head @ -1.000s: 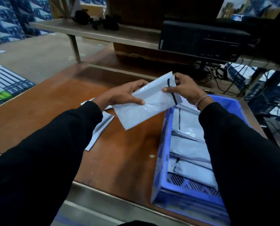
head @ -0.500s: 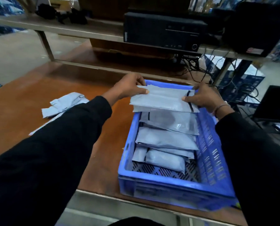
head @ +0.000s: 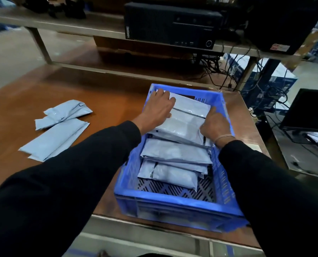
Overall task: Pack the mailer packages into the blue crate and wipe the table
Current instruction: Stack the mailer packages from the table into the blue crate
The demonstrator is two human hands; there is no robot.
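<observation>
Both hands are down in the blue crate (head: 173, 200) at centre frame, settling a mailer (head: 188, 115) onto the far end of the row. The left hand (head: 159, 108) lies flat with fingers spread on its upper corner; the right hand (head: 214, 123) pinches its right edge. Several packages are already in. A few loose mailers (head: 58, 127) wait on the desk (head: 108, 101) at left, and I judge the wiping not yet begun.
</observation>
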